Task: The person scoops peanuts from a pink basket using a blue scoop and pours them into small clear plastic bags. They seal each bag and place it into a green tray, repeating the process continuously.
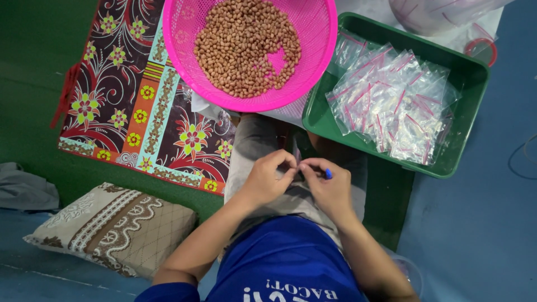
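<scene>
My left hand [267,178] and my right hand [330,187] meet over my lap, fingertips pinched together on a small clear plastic bag [296,158] that is barely visible between them. A small blue object [328,174] shows at my right fingers. Just beyond the hands sits a pink mesh basket [190,22] filled with brown peanuts [246,47]. To its right a green tray [470,84] holds a heap of small clear zip bags with red strips [394,103].
A floral patterned cloth [128,95] lies on the green mat at left. A beige patterned cushion [112,226] rests near my left elbow. A large clear plastic bag [436,11] and a red ring [482,49] lie beyond the tray. Blue floor spreads at right.
</scene>
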